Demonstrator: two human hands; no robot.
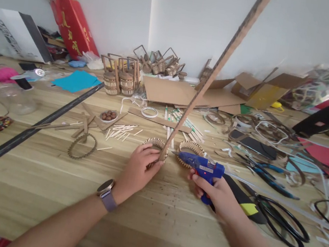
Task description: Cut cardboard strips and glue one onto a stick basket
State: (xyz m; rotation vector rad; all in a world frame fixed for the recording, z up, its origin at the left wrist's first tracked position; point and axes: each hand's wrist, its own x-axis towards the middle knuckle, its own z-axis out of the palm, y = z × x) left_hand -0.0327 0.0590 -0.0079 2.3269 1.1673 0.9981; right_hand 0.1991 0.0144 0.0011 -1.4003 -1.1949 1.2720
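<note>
My left hand is closed around a small ring of short sticks and the lower end of a long cardboard strip. The strip slants up and to the right, out of the top of the view. In my right hand is a blue glue gun, a red light glowing on its body. Its nozzle points left, close to the strip's lower end; whether they touch I cannot tell. A second stick ring lies just behind the glue gun.
Short sticks, a bowl of brown beads and a dark braided ring lie left. Black-handled scissors, pliers and a phone lie right. Small wooden buckets and cardboard stand behind.
</note>
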